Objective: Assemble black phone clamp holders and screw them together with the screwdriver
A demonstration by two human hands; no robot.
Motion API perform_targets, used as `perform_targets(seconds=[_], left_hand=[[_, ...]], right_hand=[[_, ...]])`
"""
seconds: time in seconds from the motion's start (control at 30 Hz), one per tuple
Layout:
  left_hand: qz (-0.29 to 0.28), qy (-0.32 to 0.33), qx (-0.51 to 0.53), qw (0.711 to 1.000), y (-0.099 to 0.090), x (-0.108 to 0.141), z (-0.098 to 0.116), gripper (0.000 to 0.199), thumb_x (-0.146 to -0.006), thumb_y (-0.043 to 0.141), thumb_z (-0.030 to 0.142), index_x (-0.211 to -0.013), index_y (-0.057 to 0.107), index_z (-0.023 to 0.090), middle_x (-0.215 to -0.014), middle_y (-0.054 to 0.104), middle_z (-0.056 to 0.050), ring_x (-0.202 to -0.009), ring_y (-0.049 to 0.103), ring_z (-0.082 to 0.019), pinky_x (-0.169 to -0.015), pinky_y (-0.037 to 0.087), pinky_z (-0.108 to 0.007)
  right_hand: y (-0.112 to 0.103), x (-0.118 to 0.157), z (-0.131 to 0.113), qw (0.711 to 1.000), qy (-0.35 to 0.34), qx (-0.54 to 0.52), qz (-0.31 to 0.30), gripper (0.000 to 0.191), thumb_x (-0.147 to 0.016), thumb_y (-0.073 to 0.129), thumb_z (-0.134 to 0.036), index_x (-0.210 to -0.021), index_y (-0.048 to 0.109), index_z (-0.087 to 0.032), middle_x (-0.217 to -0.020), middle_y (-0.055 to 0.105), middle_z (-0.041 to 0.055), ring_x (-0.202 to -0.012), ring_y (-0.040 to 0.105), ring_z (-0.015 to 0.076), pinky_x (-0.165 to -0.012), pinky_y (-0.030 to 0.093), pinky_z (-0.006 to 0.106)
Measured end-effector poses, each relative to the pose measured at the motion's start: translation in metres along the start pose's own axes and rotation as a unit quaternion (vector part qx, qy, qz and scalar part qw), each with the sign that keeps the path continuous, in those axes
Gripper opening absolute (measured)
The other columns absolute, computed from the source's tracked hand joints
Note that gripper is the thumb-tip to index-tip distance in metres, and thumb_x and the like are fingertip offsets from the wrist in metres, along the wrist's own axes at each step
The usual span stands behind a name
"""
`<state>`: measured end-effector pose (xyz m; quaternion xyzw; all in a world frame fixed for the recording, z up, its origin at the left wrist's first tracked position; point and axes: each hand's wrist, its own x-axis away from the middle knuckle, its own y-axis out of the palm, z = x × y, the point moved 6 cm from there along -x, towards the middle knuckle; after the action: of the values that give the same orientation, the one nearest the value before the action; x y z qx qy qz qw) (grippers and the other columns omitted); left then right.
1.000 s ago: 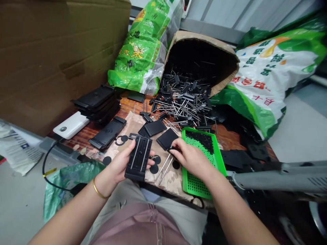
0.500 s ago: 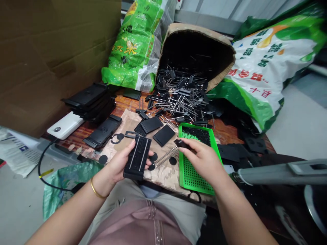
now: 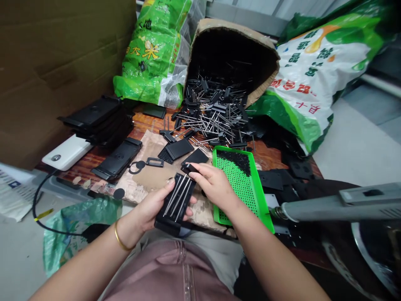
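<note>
My left hand (image 3: 156, 205) is closed around a black plastic holder body (image 3: 169, 223), tilted with its inner face up. My right hand (image 3: 213, 182) pinches the black end of a two-rod clamp piece (image 3: 189, 168). Its metal rods lie over the holder's inner face and point toward me; whether they sit in its grooves I cannot tell. Just beyond my hands lie black flat plates (image 3: 179, 147) on brown cardboard (image 3: 148, 177). To the right is a green perforated tray (image 3: 241, 188) with small black parts (image 3: 234, 161) heaped at its far end.
A tipped cardboard box (image 3: 277, 62) spills several black pieces with metal rods (image 3: 216, 117). A stack of black holders (image 3: 97, 117) stands at left beside a white power bank (image 3: 67, 152). Printed bags (image 3: 153, 54) stand behind. A grey metal arm (image 3: 328, 202) juts in from the right.
My right hand has moved left from over the green tray, bringing the rod piece onto the holder in my left hand. The view has shifted slightly.
</note>
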<state>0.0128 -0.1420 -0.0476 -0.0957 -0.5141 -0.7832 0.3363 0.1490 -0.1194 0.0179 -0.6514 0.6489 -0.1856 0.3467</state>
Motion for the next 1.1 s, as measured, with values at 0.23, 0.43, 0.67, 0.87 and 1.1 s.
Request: perform_targets(seconds=[0.23, 0.43, 0.67, 0.87, 1.1], left_hand=[[-0.013, -0.006, 0.002, 1.0, 0.006, 0.002, 0.0, 0.048, -0.095, 0.034, 0.046, -0.105, 0.065, 0.011, -0.093, 0.073, -0.014, -0.069, 0.07, -0.021, -0.064, 0.055, -0.031], [-0.062, -0.021, -0.028, 0.997, 0.009, 0.001, 0.001, 0.049, -0.09, 0.047, 0.049, -0.101, 0.068, 0.007, -0.098, 0.072, -0.017, -0.082, 0.07, -0.023, -0.075, 0.054, -0.031], [-0.048, 0.025, -0.139, 0.989, 0.01, -0.004, 0.009, 0.034, -0.08, 0.067, 0.04, -0.085, 0.07, 0.007, -0.08, 0.073, -0.015, -0.067, 0.068, -0.019, -0.065, 0.053, -0.029], [-0.032, 0.02, -0.135, 0.99, 0.007, -0.005, 0.005, 0.031, -0.071, 0.075, 0.033, -0.09, 0.069, 0.009, -0.089, 0.073, -0.014, -0.072, 0.07, -0.022, -0.069, 0.054, -0.032], [0.034, 0.015, -0.191, 0.981, -0.003, -0.011, 0.003, 0.033, -0.07, 0.075, 0.039, -0.081, 0.07, 0.009, -0.072, 0.071, -0.009, -0.061, 0.066, -0.016, -0.06, 0.052, -0.026]], right_hand=[[0.003, 0.004, 0.004, 1.0, -0.013, 0.013, -0.012, 0.028, -0.091, 0.05, -0.028, -0.112, 0.067, -0.021, -0.105, 0.072, 0.0061, -0.096, 0.064, 0.0184, -0.087, 0.049, 0.035], [0.006, 0.009, -0.003, 0.998, -0.063, 0.019, -0.012, 0.028, -0.093, 0.047, -0.028, -0.112, 0.067, -0.023, -0.103, 0.073, 0.0058, -0.094, 0.065, 0.0178, -0.084, 0.049, 0.035], [0.01, 0.014, -0.011, 0.992, -0.114, 0.036, -0.031, 0.032, -0.095, 0.042, -0.032, -0.112, 0.066, -0.021, -0.098, 0.073, 0.0066, -0.089, 0.064, 0.0176, -0.08, 0.05, 0.034], [0.014, 0.013, -0.007, 0.991, -0.102, 0.057, -0.065, 0.031, -0.095, 0.042, -0.03, -0.111, 0.067, -0.021, -0.097, 0.073, 0.0055, -0.088, 0.064, 0.0164, -0.079, 0.048, 0.031], [0.018, 0.008, -0.013, 0.976, -0.056, 0.178, -0.113, 0.031, -0.093, 0.045, -0.03, -0.117, 0.064, -0.025, -0.088, 0.071, 0.0052, -0.082, 0.061, 0.0179, -0.074, 0.044, 0.031]])
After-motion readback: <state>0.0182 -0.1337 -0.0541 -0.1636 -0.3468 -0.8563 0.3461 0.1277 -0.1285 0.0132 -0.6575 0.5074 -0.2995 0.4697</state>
